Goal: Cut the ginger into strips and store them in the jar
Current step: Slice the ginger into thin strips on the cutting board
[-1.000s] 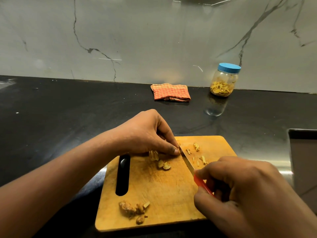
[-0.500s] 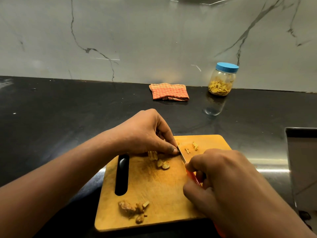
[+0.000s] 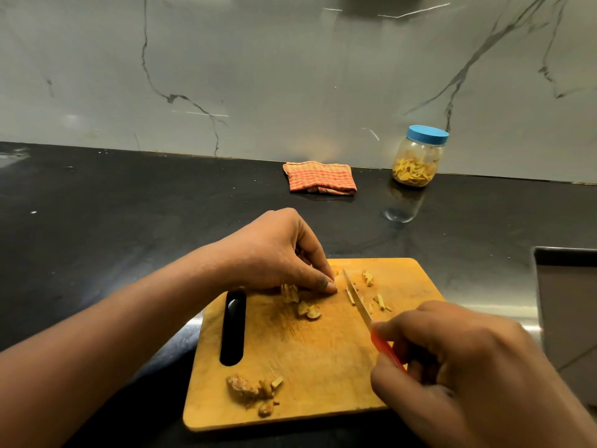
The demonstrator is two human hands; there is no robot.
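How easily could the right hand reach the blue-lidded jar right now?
Probably yes, but not straight away: the right hand grips the knife. The counter between the cutting board and the jar looks bare, leaving the way free.

Worn wooden cutting board (image 3: 323, 357) on glossy black stone counter (image 3: 129, 205)

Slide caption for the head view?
Left hand pins ginger on cutting board; right hand slices with red-handled knife.
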